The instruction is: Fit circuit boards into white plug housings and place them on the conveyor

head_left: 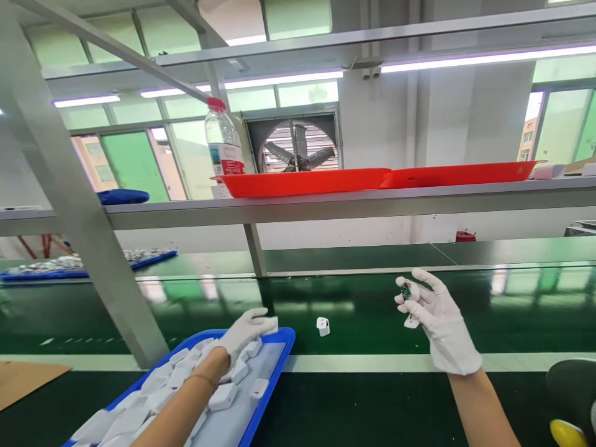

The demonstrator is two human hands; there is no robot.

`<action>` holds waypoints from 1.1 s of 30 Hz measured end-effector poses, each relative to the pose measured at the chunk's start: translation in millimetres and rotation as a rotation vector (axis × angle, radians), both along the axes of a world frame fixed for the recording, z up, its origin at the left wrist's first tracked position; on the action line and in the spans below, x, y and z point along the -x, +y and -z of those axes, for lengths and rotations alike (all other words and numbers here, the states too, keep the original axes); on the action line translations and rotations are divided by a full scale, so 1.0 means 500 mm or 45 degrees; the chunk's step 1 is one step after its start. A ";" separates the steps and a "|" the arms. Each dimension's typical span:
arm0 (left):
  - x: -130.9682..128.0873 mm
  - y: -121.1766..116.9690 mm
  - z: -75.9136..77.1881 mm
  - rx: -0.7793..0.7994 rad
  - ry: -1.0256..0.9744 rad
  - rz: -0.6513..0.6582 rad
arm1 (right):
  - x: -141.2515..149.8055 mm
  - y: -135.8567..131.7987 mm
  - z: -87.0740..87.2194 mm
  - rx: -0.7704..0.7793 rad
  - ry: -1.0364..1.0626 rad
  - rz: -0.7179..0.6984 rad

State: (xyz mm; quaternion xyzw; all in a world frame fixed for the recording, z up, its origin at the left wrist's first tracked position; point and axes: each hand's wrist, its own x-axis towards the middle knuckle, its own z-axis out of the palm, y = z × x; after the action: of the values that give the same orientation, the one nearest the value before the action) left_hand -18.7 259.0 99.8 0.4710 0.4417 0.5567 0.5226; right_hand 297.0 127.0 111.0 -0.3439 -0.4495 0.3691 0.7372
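Observation:
My left hand (244, 335), in a white glove, reaches over the far end of a blue tray (279, 360) and pinches a small white plastic housing (270, 325) at its fingertips. Several more white housings (186, 385) fill that tray. My right hand (440, 320), also gloved, is raised above the green belt (354, 304) and holds a small green circuit board (406, 289) between thumb and fingers, with a white piece (411, 321) in the same hand lower down. One white housing (323, 326) stands alone on the belt between my hands.
A grey shelf (326, 208) above the belt carries two red trays (326, 182) and a water bottle (224, 146). A slanted metal post (79, 211) stands at left. Another blue tray of parts (88, 261) lies far left. A black and yellow object (570, 403) sits at bottom right.

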 end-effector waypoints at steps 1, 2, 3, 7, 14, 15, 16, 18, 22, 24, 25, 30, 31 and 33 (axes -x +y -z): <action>-0.009 0.011 -0.018 -0.010 -0.048 0.030 | 0.005 -0.002 -0.001 0.001 -0.022 -0.013; -0.023 0.016 -0.037 -0.038 -0.114 0.063 | 0.010 -0.004 -0.002 0.003 -0.056 -0.020; -0.041 0.015 -0.056 -0.091 -0.195 0.097 | 0.015 -0.006 -0.002 0.008 -0.102 -0.019; -0.138 -0.066 -0.091 -0.262 -0.535 0.241 | 0.023 -0.017 0.000 0.095 -0.327 0.008; -0.227 -0.217 0.008 -0.130 -0.582 0.705 | 0.009 -0.035 0.010 -0.143 -0.738 0.124; -0.224 -0.219 0.018 -0.252 -0.539 0.763 | 0.009 -0.040 0.009 -0.187 -0.778 0.138; -0.218 -0.218 0.026 -0.362 -0.516 0.820 | 0.010 -0.046 0.007 -0.198 -0.791 0.149; -0.205 -0.214 0.036 -0.471 -0.530 0.857 | 0.016 -0.057 0.002 -0.142 -0.767 0.160; -0.191 -0.210 0.045 -0.298 -0.618 0.733 | 0.031 -0.062 -0.002 -0.138 -0.758 0.152; -0.197 -0.210 0.042 -0.076 -0.627 0.676 | 0.036 -0.054 0.001 -0.207 -0.775 0.133; -0.202 -0.211 0.039 0.041 -0.640 0.644 | 0.038 -0.049 0.003 -0.232 -0.780 0.122; -0.242 -0.202 0.032 0.257 -0.796 0.629 | 0.038 -0.036 0.010 -0.245 -0.879 0.104; -0.251 -0.198 0.037 0.237 -0.769 0.682 | 0.038 -0.036 0.009 -0.216 -0.884 0.102; -0.266 -0.191 0.053 0.218 -0.676 0.748 | 0.040 -0.037 0.007 -0.089 -0.843 0.019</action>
State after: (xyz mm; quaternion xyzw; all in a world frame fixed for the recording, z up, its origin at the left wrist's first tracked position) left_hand 114.3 163.5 73.4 0.3718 0.1827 0.4471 0.7928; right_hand 276.8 108.5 107.3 -0.4230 -0.6744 0.2163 0.5652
